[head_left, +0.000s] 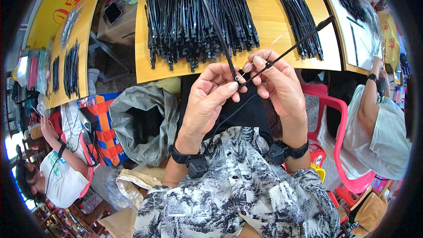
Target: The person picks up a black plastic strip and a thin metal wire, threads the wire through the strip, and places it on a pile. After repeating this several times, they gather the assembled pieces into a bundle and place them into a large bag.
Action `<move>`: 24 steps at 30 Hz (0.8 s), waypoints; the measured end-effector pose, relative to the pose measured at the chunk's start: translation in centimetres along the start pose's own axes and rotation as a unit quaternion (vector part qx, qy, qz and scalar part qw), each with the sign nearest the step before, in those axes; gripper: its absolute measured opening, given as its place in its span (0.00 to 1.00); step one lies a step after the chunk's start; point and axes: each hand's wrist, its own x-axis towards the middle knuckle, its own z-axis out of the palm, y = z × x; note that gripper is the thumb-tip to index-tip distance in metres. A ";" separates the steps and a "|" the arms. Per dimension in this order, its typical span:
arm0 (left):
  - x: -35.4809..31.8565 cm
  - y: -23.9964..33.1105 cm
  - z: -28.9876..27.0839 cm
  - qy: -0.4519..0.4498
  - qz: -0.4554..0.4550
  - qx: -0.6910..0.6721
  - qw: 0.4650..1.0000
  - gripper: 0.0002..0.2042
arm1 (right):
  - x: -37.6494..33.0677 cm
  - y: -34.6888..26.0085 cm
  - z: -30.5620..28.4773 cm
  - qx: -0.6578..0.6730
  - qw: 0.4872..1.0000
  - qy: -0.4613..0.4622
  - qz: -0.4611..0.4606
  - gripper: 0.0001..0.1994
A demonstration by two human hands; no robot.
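Note:
Above my lap, near the table's front edge, both hands meet at the joint of a thin black rod [214, 20] that looks like an umbrella rib. My left hand [207, 92] pinches it near its lower end, thumb against fingers. One arm of it runs up over the table; another arm [296, 44] slants to the upper right, with small black fittings along it. My right hand [280, 81] is closed around this slanting arm and a thin pale thread or wire [247, 68], which loops at the joint. The fingertips partly hide the joint.
On the wooden table [264, 17] lie a large pile of black rods [194, 26] and a smaller bundle [300, 25]. A grey bag [121, 110] stands open below, left of my lap. People work at both sides; a pink chair [339, 136] is on the right.

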 end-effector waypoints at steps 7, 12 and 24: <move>0.0 0.0 0.0 -0.006 -0.003 0.001 1.000 0.12 | 0.0 0.0 0.0 0.023 1.000 -0.013 0.014 0.10; 0.0 0.0 0.1 -0.010 -0.007 0.015 1.000 0.12 | 0.2 0.0 0.0 0.027 0.999 -0.004 0.017 0.09; 0.1 -0.4 0.5 0.074 0.021 0.032 0.997 0.09 | -0.6 -0.8 0.4 0.013 1.000 -0.025 0.000 0.11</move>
